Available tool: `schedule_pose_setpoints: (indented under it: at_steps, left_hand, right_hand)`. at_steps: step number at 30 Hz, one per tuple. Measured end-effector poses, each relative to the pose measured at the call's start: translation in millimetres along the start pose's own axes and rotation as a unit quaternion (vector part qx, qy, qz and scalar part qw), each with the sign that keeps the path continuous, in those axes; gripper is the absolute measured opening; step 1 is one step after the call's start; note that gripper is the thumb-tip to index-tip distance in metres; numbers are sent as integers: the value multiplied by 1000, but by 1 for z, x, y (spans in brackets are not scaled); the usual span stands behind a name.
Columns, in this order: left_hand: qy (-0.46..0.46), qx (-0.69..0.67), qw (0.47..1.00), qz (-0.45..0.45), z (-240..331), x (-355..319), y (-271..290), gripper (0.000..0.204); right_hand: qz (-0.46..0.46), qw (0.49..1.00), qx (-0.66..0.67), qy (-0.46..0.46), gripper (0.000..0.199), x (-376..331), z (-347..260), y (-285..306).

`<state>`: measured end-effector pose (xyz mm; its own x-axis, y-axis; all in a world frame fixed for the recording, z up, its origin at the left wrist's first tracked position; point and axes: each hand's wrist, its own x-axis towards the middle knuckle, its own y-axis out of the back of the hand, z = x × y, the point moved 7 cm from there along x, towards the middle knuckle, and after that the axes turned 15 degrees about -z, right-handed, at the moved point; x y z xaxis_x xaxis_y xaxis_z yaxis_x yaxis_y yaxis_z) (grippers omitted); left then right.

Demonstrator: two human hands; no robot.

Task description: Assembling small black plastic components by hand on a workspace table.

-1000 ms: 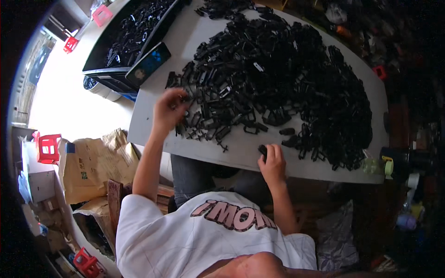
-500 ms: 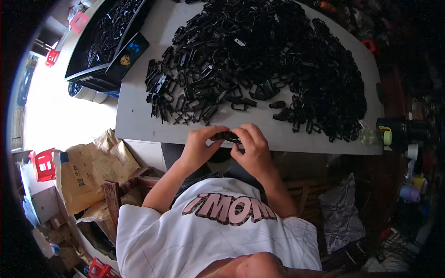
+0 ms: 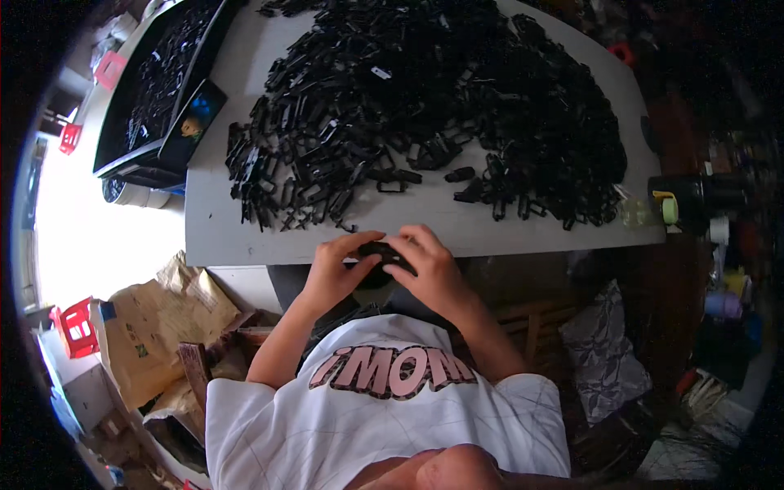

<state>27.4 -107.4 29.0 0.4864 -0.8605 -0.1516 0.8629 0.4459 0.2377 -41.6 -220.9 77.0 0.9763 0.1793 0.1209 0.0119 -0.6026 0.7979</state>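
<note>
Between both hands, at the table's front edge, is a small black plastic part (image 3: pixel 377 251); my fingers cover much of it, so its exact kind does not show. My left hand (image 3: pixel 333 265) pinches its left end between thumb and fingers. On its right side, the fingers of my right hand (image 3: pixel 425 265) are bent round it. Just beyond my hands spreads a large heap of black plastic parts (image 3: pixel 408 98), several of them open rectangular frames. One loose frame (image 3: pixel 391 187) and a short dark piece (image 3: pixel 460 174) lie at the heap's near edge.
The pale table (image 3: pixel 237 237) carries the heap. At far left stands a black bin (image 3: pixel 122 163) of similar parts, with a dark phone-like slab (image 3: pixel 193 121) against it. A brown paper sack (image 3: pixel 147 327) and red stool (image 3: pixel 75 327) are at left; a dark container (image 3: pixel 682 189) sits at right.
The view has shifted, so the table and heap appear further left. My right-hand fingers have moved over the part, and both hands still hold it.
</note>
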Motion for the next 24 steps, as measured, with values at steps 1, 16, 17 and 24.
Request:
schedule_pose_setpoints:
  at_steps: [1,16,17,24]
  left_hand:
    - [-4,-10,1000,1,3,-1,2,32]
    - [3,-238,970,-53,-18,5,-24,16]
    - [33,-167,985,-23,-25,6,-20,14]
    - [-41,130,991,12,-21,52,-22,9]
  right_hand:
    - [-27,989,126,-75,33,-3,16,-1]
    - [-116,885,438,-110,34,-27,63,-58]
    - [-116,885,438,-109,34,-26,66,-55]
    - [146,969,112,-168,13,8,149,64]
